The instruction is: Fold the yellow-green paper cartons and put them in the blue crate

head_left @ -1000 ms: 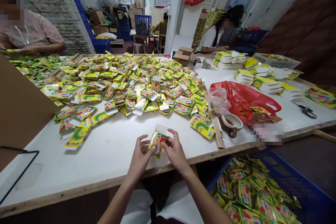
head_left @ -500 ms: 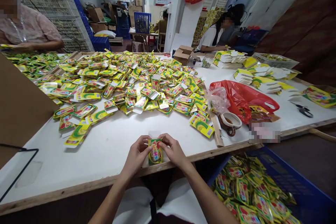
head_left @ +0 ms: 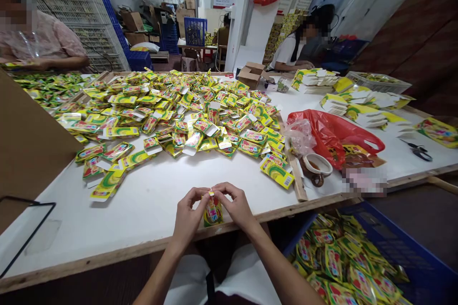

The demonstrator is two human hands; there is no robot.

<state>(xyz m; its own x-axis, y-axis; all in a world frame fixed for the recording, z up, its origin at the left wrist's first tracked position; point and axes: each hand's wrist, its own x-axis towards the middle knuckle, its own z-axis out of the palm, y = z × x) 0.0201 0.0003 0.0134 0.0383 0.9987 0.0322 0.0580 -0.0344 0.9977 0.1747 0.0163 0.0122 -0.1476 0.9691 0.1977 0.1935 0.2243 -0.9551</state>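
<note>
Fingers of left hand (head_left: 188,219) and right hand (head_left: 239,209) pinch small carton (head_left: 213,213) upright between them.

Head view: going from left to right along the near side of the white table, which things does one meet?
brown cardboard sheet → left hand → small yellow box → right hand → white cup → scissors. Both hands hold the box at its top.
</note>
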